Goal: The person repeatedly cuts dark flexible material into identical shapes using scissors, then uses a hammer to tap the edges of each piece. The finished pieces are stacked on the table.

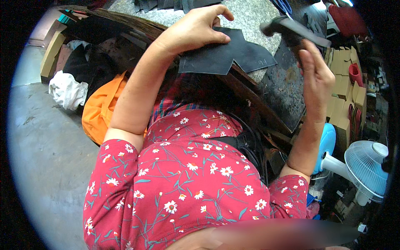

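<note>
Your left hand (196, 29) presses flat, fingers spread, on the dark leather piece (227, 54). Your right hand (316, 77) grips a hammer (291, 29) — raised above the stone slab (250, 16).

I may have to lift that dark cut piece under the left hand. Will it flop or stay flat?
The dark cut piece is thin and sheet-like, so it probably bends when lifted by one edge. It looks light; the left hand pins it flat, perhaps because it slides easily.

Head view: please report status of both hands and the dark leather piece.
Left hand flat on the dark leather piece, pinning it to the stone slab. Right hand grips a raised hammer. Nothing between hammer and leather.
</note>
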